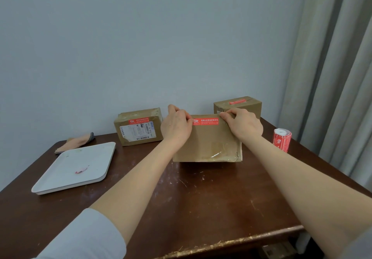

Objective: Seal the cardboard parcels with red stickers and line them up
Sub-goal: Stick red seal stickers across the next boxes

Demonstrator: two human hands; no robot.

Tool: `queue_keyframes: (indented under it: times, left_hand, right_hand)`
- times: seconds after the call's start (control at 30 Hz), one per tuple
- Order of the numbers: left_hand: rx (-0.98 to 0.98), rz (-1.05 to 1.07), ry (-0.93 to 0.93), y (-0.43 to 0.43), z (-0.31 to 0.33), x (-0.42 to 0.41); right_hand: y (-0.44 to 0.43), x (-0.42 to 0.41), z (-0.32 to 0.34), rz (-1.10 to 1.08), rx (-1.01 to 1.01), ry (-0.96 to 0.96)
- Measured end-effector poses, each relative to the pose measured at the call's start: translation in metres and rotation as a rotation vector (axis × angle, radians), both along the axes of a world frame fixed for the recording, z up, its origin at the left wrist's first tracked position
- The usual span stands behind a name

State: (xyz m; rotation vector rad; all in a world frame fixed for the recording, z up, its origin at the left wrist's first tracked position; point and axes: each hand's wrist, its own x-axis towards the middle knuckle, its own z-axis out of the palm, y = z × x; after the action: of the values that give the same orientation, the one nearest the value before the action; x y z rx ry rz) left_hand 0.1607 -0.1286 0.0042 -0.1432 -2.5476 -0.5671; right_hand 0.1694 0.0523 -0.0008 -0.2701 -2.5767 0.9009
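**Sticker going onto centre parcel**

The red sticker, white Chinese print too small to read, lies along the top edge of the centre parcel, mid-table. The left hand pinches its left end and the right hand its right. The back-edge parcel has a red sticker and a barcode label. The sticker roll stands at the right edge.

Soft, even, dim light; faint shadows; wide-angle edge stretch.

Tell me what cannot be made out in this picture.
Head view only.
Both ends of the red sticker on the middle parcel: covered by the left hand and right hand.
Label print on the left parcel: too small to read.
Lower front of the back parcel: hidden behind the right hand.
Pink scrap on the tray: too small to identify.
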Motion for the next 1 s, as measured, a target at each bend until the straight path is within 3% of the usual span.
queue_keyframes:
  times: [0.73,0.87,1.0]
  left_hand:
    - [0.065,-0.013,-0.07,-0.0018,0.0021,-0.0045]
    - [0.074,-0.035,0.011,-0.0016,-0.0031,-0.0043]
    - [-0.044,-0.026,0.148,-0.0023,-0.0043,-0.0026]
  right_hand:
    - [-0.0004,0.0015,-0.001,-0.002,0.001,-0.005]
    - [0.0019,0.0021,-0.0021,0.003,-0.006,0.002]
    - [0.0039,0.0025,-0.0034,0.006,-0.01,0.015]
